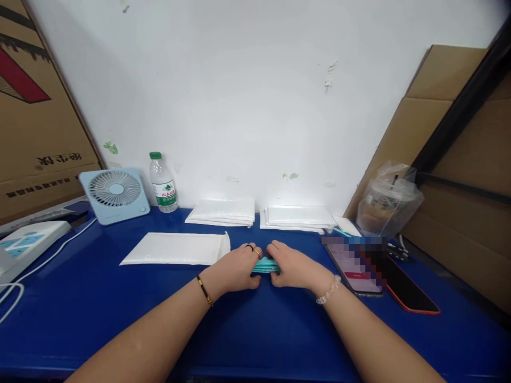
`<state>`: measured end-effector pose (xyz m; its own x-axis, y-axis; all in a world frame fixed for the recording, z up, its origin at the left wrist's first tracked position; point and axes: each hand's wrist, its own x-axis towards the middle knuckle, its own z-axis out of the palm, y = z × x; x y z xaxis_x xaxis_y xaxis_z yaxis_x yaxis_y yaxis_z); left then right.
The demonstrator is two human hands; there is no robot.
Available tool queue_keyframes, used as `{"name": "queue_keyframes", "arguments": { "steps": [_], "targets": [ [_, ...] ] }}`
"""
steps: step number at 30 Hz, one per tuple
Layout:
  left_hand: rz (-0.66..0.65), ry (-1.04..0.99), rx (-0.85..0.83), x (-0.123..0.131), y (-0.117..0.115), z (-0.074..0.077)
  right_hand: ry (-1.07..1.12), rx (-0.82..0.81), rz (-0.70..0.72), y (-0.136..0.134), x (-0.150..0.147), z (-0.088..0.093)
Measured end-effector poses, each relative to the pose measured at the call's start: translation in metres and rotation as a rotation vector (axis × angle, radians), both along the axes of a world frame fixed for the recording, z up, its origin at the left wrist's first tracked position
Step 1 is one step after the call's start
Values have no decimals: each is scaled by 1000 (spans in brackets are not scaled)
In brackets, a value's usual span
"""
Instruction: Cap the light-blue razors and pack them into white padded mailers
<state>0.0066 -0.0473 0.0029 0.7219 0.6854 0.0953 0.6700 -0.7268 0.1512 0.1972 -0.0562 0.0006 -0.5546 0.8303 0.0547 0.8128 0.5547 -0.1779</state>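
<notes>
A small teal stack of thin, flat pieces (pixel 265 265) lies between my two hands, low over the blue table; its exact kind is hidden by my fingers. My left hand (pixel 238 267) grips its left end, thumb at the near side and fingers at the far side. On the right end my right hand (pixel 294 266) closes in the same way. A white padded envelope (pixel 175 249) lies flat just left of my left hand, its flap end near my knuckles. Behind my hands are two piles of white envelopes, a left pile (pixel 221 211) and a right pile (pixel 297 217).
Along the wall stand a light blue fan (pixel 115 196) and a water bottle (pixel 163 186). A power strip (pixel 32 242) with white cables is at far left. Two phones, one lit (pixel 355 271) and one dark (pixel 411 287), lie right, before a bagged drink cup (pixel 385 205). Cardboard flanks both sides.
</notes>
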Motion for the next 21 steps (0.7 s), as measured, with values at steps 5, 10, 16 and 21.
{"name": "queue_keyframes", "arguments": {
  "steps": [5, 10, 16, 21],
  "targets": [
    [37, 67, 106, 3, 5, -4, -32, 18, 15, 0, 0, -2],
    [48, 149, 85, 7, 9, -13, -102, 49, 13, 0, -4, -4],
    [63, 113, 102, 14, 9, -19, -161, 82, 10, 2, -11, -6],
    [162, 46, 46, 21, 9, -14, -100, 108, -42, 1, 1, 10]
  ]
}}
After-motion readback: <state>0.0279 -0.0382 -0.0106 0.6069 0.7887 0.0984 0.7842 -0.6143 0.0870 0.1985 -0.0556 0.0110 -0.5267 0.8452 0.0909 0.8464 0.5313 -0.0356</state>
